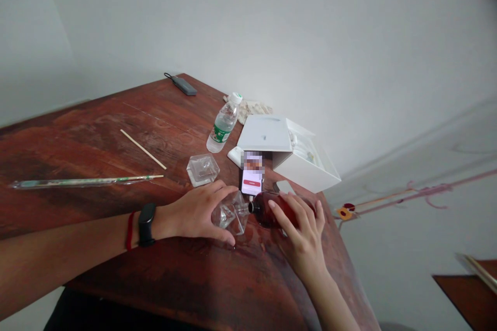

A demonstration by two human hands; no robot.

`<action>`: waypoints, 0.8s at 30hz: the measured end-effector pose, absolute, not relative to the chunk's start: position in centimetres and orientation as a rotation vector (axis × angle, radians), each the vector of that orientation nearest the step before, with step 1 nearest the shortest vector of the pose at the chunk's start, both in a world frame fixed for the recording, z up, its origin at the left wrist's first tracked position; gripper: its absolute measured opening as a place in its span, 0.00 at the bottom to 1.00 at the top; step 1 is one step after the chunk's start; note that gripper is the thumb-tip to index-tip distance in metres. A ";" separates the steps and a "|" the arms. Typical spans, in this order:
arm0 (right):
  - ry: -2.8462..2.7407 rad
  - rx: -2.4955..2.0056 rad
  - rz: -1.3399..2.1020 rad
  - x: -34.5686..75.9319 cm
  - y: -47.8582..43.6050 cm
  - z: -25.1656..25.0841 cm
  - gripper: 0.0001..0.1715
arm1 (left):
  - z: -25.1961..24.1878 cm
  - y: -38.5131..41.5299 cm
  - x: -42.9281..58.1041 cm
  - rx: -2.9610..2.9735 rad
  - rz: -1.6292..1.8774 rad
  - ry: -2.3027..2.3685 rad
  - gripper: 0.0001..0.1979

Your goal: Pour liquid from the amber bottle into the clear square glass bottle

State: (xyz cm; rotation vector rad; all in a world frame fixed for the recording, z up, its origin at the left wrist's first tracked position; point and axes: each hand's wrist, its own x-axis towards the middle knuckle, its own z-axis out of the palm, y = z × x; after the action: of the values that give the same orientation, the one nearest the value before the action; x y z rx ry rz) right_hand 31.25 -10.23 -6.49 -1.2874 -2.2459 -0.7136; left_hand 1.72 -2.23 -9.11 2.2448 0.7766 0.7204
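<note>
My left hand (pixel 204 212), with a dark band on its wrist, curves round a small clear faceted bottle (pixel 236 217), thumb on the near side and fingers on the far side. My right hand (pixel 303 222) grips a dark red-brown bottle (pixel 267 209) from above. That bottle is tipped on its side, its black mouth right at the narrow neck of the clear one. Whether liquid is flowing between them I cannot tell. A clear faceted plastic tray (pixel 203 169) sits just beyond my left hand. Behind the two bottles a phone (pixel 252 178) with a lit screen leans against a white box.
A water bottle (pixel 224 124) with a green label stands near the white box (pixel 266 133). On the left of the wooden table (pixel 97 129) lie a bare stick (pixel 143 150) and a wrapped one (pixel 89 181). A grey device (pixel 182 85) rests at the far corner.
</note>
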 end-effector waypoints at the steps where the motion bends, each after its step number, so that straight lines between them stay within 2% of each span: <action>1: -2.252 -1.286 -0.711 31.3 -10.2 -6.4 0.38 | -9.2 -2.2 1.7 2.244 0.724 0.776 0.53; 7: -2.264 -1.281 -0.697 31.1 -10.3 -5.9 0.34 | -8.9 -2.2 1.7 2.235 0.688 0.790 0.53; 24: -2.275 -1.275 -0.700 30.9 -10.2 -5.6 0.36 | -9.1 -2.1 1.6 2.222 0.720 0.781 0.53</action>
State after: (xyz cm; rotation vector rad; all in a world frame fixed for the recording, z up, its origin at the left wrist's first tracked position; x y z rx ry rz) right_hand 30.90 -10.24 -5.61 -1.2747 -2.2753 -0.7001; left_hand 1.59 -2.13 -9.07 2.2222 0.7811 0.7202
